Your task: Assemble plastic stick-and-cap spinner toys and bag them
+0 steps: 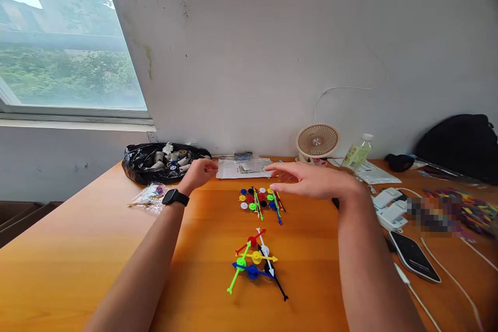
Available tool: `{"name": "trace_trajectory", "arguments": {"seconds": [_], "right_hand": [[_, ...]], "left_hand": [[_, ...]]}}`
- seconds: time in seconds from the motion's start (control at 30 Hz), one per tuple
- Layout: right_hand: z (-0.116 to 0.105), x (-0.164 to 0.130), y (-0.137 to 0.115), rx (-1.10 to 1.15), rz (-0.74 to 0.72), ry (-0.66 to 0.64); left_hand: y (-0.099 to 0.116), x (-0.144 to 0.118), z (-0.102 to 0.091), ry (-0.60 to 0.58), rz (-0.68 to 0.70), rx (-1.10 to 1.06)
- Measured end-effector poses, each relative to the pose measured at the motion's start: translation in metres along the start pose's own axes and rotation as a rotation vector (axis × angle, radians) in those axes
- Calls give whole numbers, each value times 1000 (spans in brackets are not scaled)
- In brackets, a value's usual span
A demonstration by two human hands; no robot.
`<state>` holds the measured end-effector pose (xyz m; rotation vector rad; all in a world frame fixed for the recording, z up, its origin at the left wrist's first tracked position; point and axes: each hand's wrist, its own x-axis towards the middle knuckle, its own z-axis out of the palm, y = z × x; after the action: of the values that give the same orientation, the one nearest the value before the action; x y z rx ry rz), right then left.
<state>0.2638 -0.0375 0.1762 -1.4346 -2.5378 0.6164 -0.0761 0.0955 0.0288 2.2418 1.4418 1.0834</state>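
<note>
Six arrow spinners (pixel 256 257) on the worktop (pixel 202 290), lower centre, look assembled; the discs (pixel 244 206) and arrows (pixel 278 215) at mid-frame seem left to pair. The green arrow (pixel 235 278) slants, head toward upper right; the yellow arrow (pixel 269 258) lies nearly level, pointing right. The right hand (pixel 301 177) has fingers spread, released; whether the left hand (pixel 199 174) grasps anything, I cannot tell.

The person is wearing a black watch (pixel 175 197) on the left wrist. Its face (pixel 169 197) is showing a rounded, squarish outline with a dark, glossy screen, and its black strap (pixel 182 198) is running around the wrist as a smooth, plain band. The left forearm (pixel 142 262) and right forearm (pixel 361 249) are showing bare, and both the left hand (pixel 199 174) and the right hand (pixel 311 179) are going ungloved.
</note>
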Motion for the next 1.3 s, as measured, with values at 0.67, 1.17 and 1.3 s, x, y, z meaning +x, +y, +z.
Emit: {"name": "trace_trajectory", "arguments": {"seconds": [0.67,1.17,1.3], "right_hand": [[26,39,-48,289,-313,471],[26,47,-54,1098,-493,303],[35,57,-56,1195,-442,217]], "left_hand": [[154,-21,-81,-286,180,-489],[185,-31,-95,-260,448,-661],[195,-34,-88,-81,474,-480]]}}
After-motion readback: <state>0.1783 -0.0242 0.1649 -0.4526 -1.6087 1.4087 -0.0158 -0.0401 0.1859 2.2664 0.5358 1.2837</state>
